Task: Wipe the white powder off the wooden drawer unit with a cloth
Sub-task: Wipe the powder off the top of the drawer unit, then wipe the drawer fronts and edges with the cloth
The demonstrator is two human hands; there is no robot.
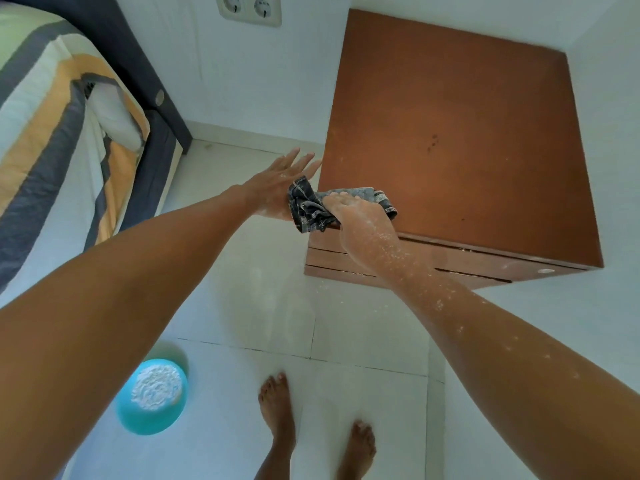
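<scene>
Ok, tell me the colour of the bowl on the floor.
Turquoise bowl, holding white powder; it shows clearly in the head view.

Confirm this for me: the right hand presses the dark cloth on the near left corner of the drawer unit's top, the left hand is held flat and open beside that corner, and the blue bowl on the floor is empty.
Wrong on the bowl. The head view shows the blue bowl on the floor holding white powder, not empty. The rest stands: the right hand presses the dark cloth on the near left corner of the drawer unit, and the left hand is flat and open beside it.
</scene>
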